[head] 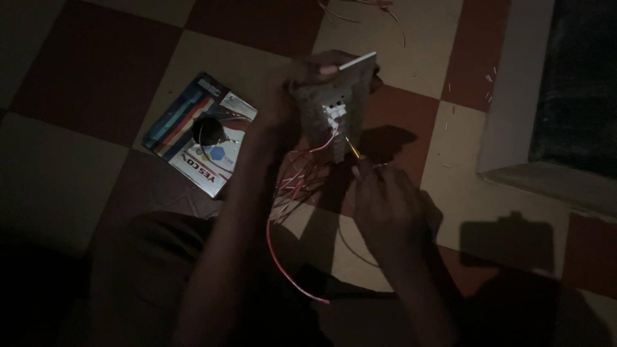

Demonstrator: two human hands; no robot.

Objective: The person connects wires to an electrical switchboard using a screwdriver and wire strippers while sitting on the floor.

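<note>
My left hand (pixel 286 96) grips a grey switch board plate (pixel 334 103) and holds it tilted, with its back and white fittings toward me. Thin red wires (pixel 299 183) hang from the plate down to the floor. My right hand (pixel 385 205) is below the plate, fingers closed around a thin tool with a yellow shaft (pixel 351 149) whose tip points up at the white fittings. The scene is dim, so the handle inside the hand is hidden.
A flat printed cardboard box (pixel 199 135) lies on the checkered tile floor at the left, with a black roll of tape (pixel 207 130) on it. Wire scraps (pixel 360 9) are scattered at the top. A raised light ledge (pixel 514 96) stands at the right.
</note>
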